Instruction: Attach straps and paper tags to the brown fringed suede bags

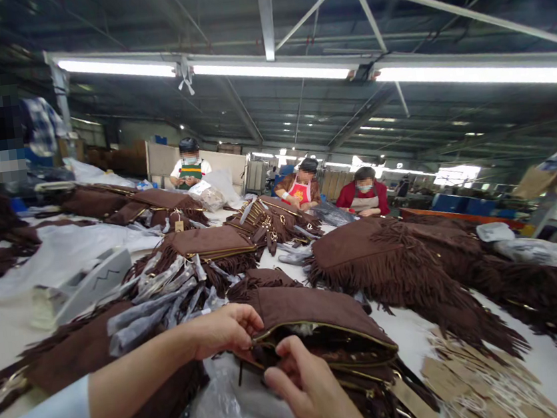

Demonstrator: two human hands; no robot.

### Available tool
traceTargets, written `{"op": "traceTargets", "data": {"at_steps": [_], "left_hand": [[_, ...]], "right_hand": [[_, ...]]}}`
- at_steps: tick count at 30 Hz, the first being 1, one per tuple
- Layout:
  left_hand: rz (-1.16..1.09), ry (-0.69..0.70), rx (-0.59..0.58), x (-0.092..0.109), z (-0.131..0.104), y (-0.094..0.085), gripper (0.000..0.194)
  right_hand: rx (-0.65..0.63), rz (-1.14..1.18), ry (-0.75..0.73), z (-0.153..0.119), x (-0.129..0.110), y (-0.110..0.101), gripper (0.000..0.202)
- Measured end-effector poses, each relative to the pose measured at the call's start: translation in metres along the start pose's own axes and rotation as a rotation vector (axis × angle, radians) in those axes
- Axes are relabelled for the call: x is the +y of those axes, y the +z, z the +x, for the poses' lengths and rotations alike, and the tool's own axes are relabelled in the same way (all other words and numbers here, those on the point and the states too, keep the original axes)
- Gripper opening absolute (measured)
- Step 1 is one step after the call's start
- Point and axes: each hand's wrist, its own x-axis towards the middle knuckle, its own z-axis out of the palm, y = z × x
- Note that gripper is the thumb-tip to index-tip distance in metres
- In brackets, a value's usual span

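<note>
A dark brown bag (pixel 315 309) with a gold zipper lies in front of me, its mouth gaping and a pale filling showing inside. My left hand (pixel 229 328) has its fingers curled at the bag's left corner, by the zipper's end. Just right of it, my right hand (pixel 303 380) is at the front edge of the opening, fingers bent and thumb apart; what lies beneath its fingertips is hidden. A tan tag (pixel 415 405) and metal clasps hang at the bag's lower right.
Fringed brown bags (pixel 364 253) cover much of the white table. Tan tags with white strings (pixel 478 374) lie at right, a grey-white dispenser (pixel 86 288) at left. Plastic-wrapped straps (pixel 154 310) and clear plastic (pixel 220 403) are near my left arm. Several people work beyond.
</note>
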Motion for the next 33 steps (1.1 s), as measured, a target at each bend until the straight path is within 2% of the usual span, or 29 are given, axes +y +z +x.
{"op": "traceTargets", "data": {"at_steps": [2,3,6,7,11,13,15,19,21,24,28,33], "left_hand": [[-0.037,0.029,-0.023,0.000,-0.005,0.000,0.037],[-0.057,0.036,-0.031,0.000,-0.007,0.000,0.037],[-0.110,0.063,-0.006,-0.002,-0.007,-0.001,0.035],[-0.118,0.076,0.015,-0.003,-0.005,-0.001,0.034],[-0.009,0.152,0.103,-0.010,0.006,0.003,0.028],[0.058,0.184,0.119,-0.014,0.012,0.005,0.032],[0.029,0.165,0.104,-0.018,0.015,0.004,0.038],[-0.032,0.007,0.012,-0.021,0.008,0.004,0.036],[0.031,0.013,0.009,-0.019,0.002,0.008,0.042],[0.114,0.067,0.072,-0.014,-0.005,0.016,0.054],[0.263,0.112,0.200,-0.013,-0.004,0.021,0.052],[0.307,0.078,0.111,-0.024,0.002,0.013,0.054]], "right_hand": [[0.068,-0.127,-0.046,0.005,-0.005,0.015,0.035],[0.102,-0.223,-0.067,0.007,-0.006,0.019,0.037],[0.147,-0.440,-0.158,0.013,-0.003,0.019,0.015],[0.149,-0.456,-0.187,0.015,-0.002,0.016,0.011],[0.201,-0.393,-0.282,0.021,-0.003,0.002,0.020],[0.216,-0.351,-0.265,0.023,-0.006,-0.005,0.022],[0.197,-0.328,-0.201,0.024,-0.007,-0.010,0.023],[0.194,-0.351,-0.105,0.024,-0.006,-0.017,0.023],[0.185,-0.292,-0.136,0.024,-0.005,-0.017,0.023],[0.199,-0.237,-0.225,0.026,-0.005,-0.013,0.024],[0.232,-0.339,-0.260,0.028,-0.007,-0.006,0.027],[0.223,-0.650,-0.239,0.025,-0.018,0.001,0.015]]}}
